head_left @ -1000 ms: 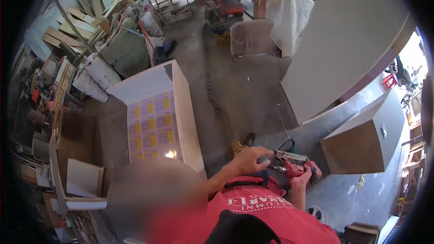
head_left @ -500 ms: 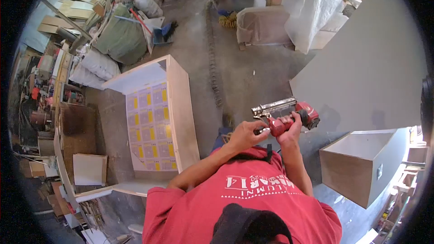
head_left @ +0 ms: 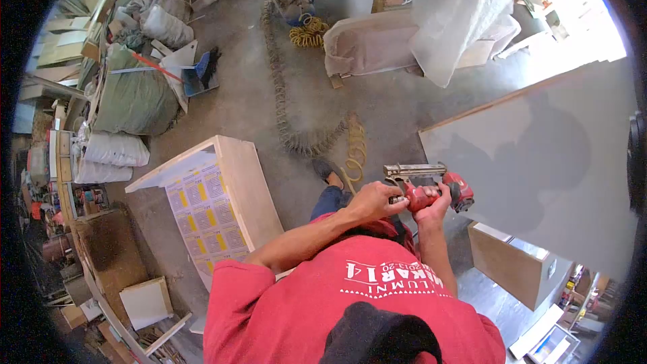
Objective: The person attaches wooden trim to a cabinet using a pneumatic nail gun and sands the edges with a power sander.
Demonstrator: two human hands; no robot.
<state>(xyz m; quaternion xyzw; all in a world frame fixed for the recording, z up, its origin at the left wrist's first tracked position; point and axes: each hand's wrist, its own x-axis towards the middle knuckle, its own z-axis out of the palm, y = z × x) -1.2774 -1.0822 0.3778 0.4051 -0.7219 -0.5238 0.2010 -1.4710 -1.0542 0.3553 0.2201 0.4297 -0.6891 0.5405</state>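
A red nail gun with a silver magazine is held level in front of my body. My right hand wraps round its red grip. At the left end of that grip, my left hand is closed on the handle's end fitting, which its fingers partly cover. The gun's black and red head points right, over the edge of a large grey panel. Below and left of the gun, a yellow coiled hose lies on the floor by my foot.
An open wooden box frame with a patterned sheet stands at left. At lower right is a smaller wooden box. Filled sacks and a blue dustpan are at upper left. A plastic-covered object stands further ahead.
My left hand, open beside the tool at first, has closed on the handle's end. The gun was raised and turned. The view has shifted, with the grey panel now lying flatter at right.
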